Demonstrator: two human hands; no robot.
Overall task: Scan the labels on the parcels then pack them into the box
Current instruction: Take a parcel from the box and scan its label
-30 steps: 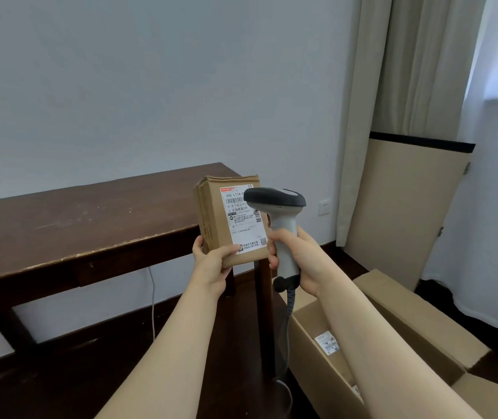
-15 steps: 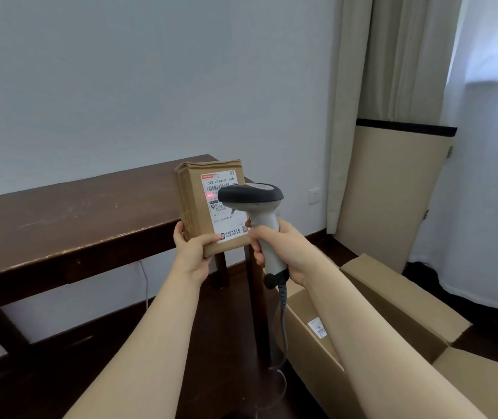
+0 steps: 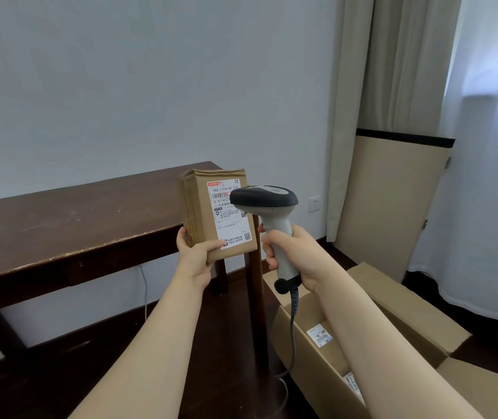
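My left hand [image 3: 194,260] pinches a creased brown parcel [image 3: 201,207] — white label [image 3: 230,220] perhaps red-lit; at three o'clock, right hand [image 3: 299,255] grips scanner [image 3: 264,199].

The parcel [image 3: 199,213] in my left hand [image 3: 194,258] is plain brown cardboard. Its label [image 3: 231,219] is white with black print, a red strip along the top and a red glow across the black barcode. The scanner [image 3: 275,225] in my right hand [image 3: 296,255] has a black head and a pale grey handle, with a dark grey cable [image 3: 295,302]. The tabletop [image 3: 60,225] is dark brown wood, the box [image 3: 408,313] tan, the wall [image 3: 151,86] pale bluish white and the curtain [image 3: 393,55] cream.
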